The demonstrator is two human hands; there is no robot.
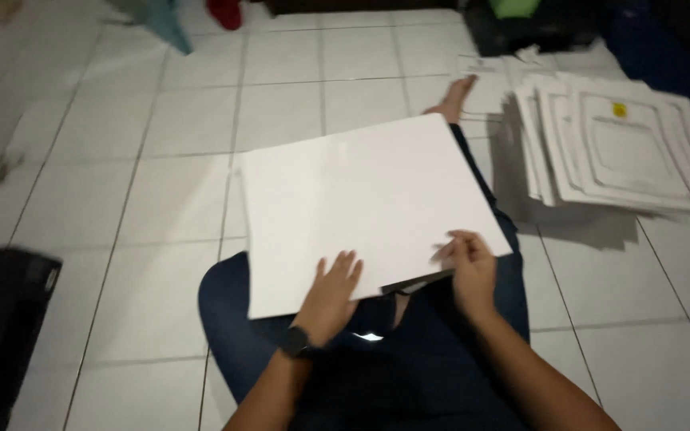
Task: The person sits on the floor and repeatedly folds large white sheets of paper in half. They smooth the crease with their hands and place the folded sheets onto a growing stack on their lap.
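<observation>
A large white flat sheet of card lies across my lap, over my dark-trousered legs. My left hand, with a dark watch on its wrist, rests flat on the sheet's near edge, fingers spread. My right hand pinches the sheet's near right corner, where a darker underside edge shows. My bare foot sticks out beyond the sheet's far corner.
A stack of white die-cut card blanks lies on the tiled floor to the right. A black box-like object sits at the left edge. Dark bags and a green item stand at the back.
</observation>
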